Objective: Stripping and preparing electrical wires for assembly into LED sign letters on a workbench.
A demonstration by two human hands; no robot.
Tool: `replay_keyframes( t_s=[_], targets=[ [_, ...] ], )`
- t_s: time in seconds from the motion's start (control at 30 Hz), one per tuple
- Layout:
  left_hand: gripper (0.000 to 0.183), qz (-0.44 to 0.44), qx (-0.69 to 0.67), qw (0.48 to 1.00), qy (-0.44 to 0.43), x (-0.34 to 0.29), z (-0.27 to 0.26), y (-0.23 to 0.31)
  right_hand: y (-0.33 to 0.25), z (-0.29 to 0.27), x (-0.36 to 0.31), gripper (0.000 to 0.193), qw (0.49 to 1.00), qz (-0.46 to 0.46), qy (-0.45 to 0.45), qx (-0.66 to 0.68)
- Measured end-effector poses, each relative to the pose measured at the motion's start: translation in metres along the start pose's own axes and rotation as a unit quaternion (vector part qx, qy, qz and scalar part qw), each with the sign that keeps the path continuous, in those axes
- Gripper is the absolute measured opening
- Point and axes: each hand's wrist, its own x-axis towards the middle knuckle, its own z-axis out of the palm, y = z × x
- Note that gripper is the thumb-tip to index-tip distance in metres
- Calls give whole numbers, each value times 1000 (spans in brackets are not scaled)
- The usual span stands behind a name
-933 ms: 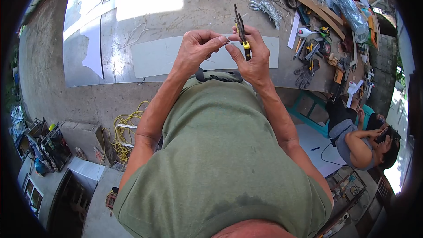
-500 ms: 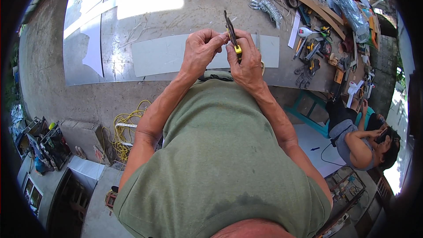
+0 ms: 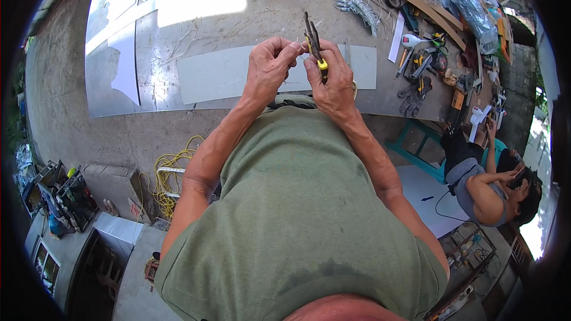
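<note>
Over the worktable, my right hand [image 3: 334, 83] is closed round a pair of pliers [image 3: 313, 38] with dark jaws and yellow-and-black handles; the jaws point up and away from me. Close by on the left, my left hand [image 3: 266, 68] pinches a thin pale strand, like a wire, whose short end shows at the fingertips. The two hands nearly meet beside the jaws. Whether the jaws grip the strand is hidden by the fingers. Below both hands lies a long pale grey panel [image 3: 208, 77] on the table.
Loose thin wires [image 3: 181, 50] lie left of the panel. Bundled light strings [image 3: 363, 15], work gloves [image 3: 411, 98], a tape roll [image 3: 394, 1] and hand tools [image 3: 423, 68] fill the table's right. At right a person [image 3: 485, 187] sits near a teal stool [image 3: 416, 145]. Yellow cable [image 3: 166, 172] coils on the floor.
My left hand has drawn slightly left, and the gap between its fingertips and the pliers is a little wider. The right hand keeps its hold on the pliers, almost still.
</note>
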Motion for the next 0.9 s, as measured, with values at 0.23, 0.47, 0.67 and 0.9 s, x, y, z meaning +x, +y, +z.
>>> replay_keyframes(
  t_s=[0.23,0.47,0.67,0.9],
  targets=[
    [25,13,10,995,-103,1,-9,4,9,-13,1,25,1000,10,16,10],
    [21,84,10,993,-87,8,-19,-8,10,-22,2,19,981,126,-9,147],
    [13,51,-229,970,-56,19,-37,1,40,-31,-7,21,939,215,15,267],
    [17,13,-339,939,-62,27,-44,0,43,-15,-14,41,933,252,-77,246]
  ],
)
